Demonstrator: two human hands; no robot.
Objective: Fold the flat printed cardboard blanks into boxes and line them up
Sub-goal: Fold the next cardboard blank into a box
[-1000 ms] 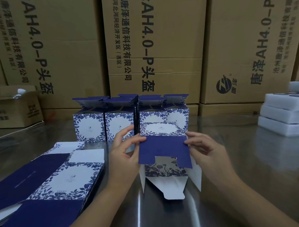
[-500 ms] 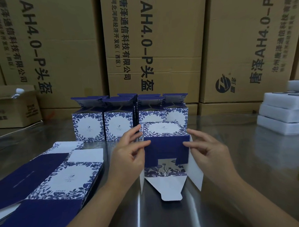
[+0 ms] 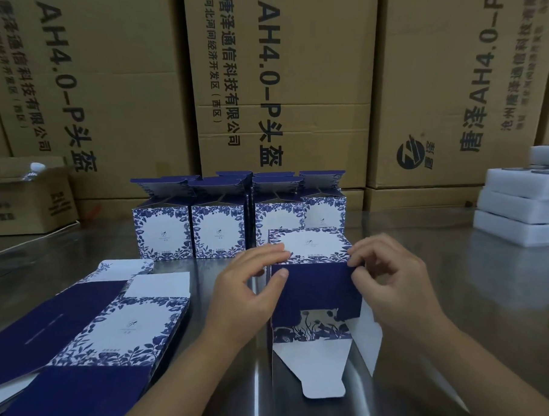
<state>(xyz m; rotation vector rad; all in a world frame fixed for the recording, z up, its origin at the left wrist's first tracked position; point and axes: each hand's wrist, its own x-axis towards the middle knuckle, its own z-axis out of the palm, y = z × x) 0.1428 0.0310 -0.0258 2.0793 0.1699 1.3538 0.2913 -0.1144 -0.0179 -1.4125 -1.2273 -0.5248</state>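
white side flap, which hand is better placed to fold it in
Likely right: the right hand is beside the white side flap; the left hand grips the box on its other edge.

A shiny metal worktop point(image 3: 458, 278) is seen under dim light; big brown cartons point(image 3: 286, 81) are stacked behind it; white foam trays point(image 3: 518, 206) are piled at the right.

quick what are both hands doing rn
Left hand: holds the half-folded box at its top left corner, thumb on the navy flap.
Right hand: pinches its top right corner.
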